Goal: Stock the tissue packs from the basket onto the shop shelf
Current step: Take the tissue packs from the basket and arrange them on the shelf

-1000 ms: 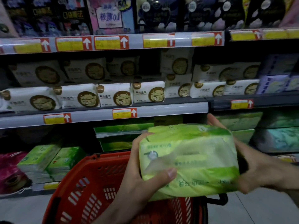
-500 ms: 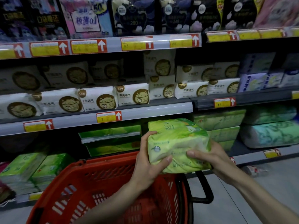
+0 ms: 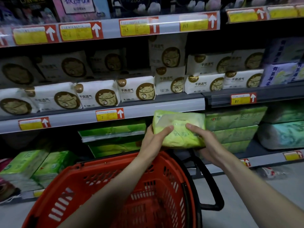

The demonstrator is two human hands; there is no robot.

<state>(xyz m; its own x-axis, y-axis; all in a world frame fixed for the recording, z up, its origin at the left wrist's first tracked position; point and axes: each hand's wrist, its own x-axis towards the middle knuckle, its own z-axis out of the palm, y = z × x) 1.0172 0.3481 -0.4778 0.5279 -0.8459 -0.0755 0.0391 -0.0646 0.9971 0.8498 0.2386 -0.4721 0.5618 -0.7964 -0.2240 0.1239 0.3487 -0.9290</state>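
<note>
tissue pack (image 3: 178,129) moved nearer shelf, left hand (image 3: 152,141), right hand (image 3: 205,145) gripping it

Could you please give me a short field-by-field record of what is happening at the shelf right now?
held item: green tissue pack, not yet set down
left hand: grips the pack's left end, thumb on its front
right hand: grips the pack's right side, thumb on its front
position: before the lower shelf, between left green stack and right green stack
basket: red basket, below the hands
shelf above: white cat-print packs
</note>
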